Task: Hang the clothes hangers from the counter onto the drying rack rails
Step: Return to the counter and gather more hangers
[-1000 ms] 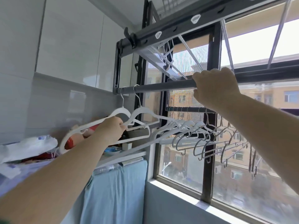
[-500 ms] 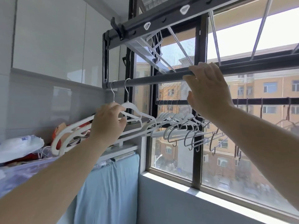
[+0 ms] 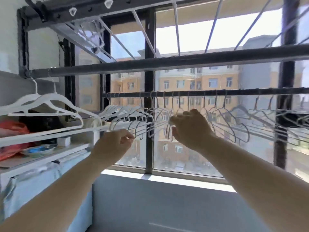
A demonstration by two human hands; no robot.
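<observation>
Centre frame: left hand [image 3: 115,141] pinches a wire hanger [image 3: 140,127], right hand [image 3: 189,129] fingers curl around another hanger [image 3: 168,130], both under the lower rail [image 3: 234,92].

the plastic hangers [image 3: 45,100] on the near rail [image 3: 167,61] were white, the wire hangers [image 3: 222,117] on the far rail [image 3: 234,92] silvery grey. both rails were dark grey, the window frame [image 3: 148,77] black. a pale blue cloth [image 3: 50,185] hung under the white counter [image 3: 50,159], which bore an orange-red bag [image 3: 13,129].
</observation>
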